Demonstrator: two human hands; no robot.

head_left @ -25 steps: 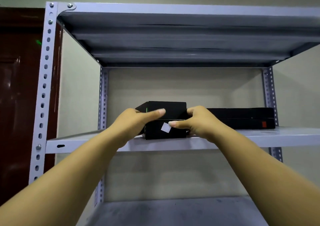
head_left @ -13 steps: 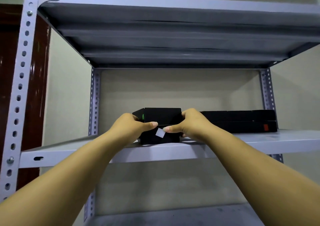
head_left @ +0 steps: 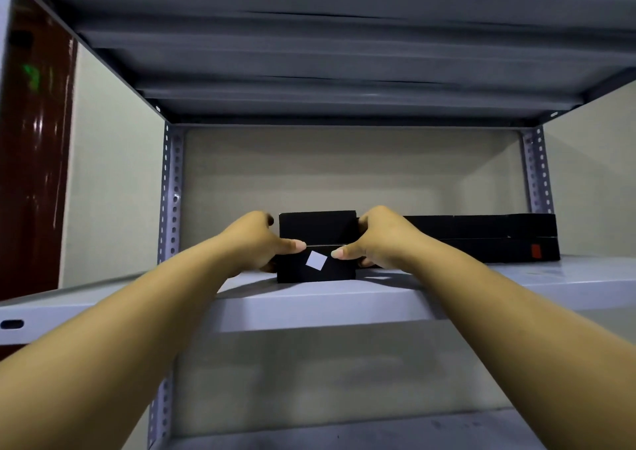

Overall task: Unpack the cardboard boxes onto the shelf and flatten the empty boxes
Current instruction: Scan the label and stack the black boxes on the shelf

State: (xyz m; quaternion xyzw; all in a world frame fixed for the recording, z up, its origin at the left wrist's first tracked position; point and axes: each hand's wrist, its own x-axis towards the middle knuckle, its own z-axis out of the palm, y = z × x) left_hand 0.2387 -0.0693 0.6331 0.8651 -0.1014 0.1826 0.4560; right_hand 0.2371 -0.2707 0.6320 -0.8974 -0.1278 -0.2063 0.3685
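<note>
Nearest the camera, two bare forearms ran up from the lower corners of the frame and met at centre. The left hand [head_left: 254, 243] clasped the left end of a small stack of black boxes [head_left: 316, 246], thumb laid along the front at the seam between the two boxes, the other fingers wrapped out of sight round the far side. The right hand [head_left: 382, 239] mirrored it on the right end, thumb tip pointing inward at the same seam. Both hands were closed on the stack, pressing it between them; neither was nearer than the other.

The stack sat at the middle of the frame, on the shelf [head_left: 309, 308] just behind its front lip, the lower box bearing a pale label [head_left: 316, 260]. It lay directly between the palms, its visible face square to the camera; how deep it ran could not be told. A push straight back would likely seat it.

Just right of the stack, touching or nearly so, longer flat black boxes [head_left: 481, 238] lay with their long axis across the shelf, one with a red mark [head_left: 535, 251]. Beyond stood the rear posts and a pale wall; a dark door edged the far left.
</note>
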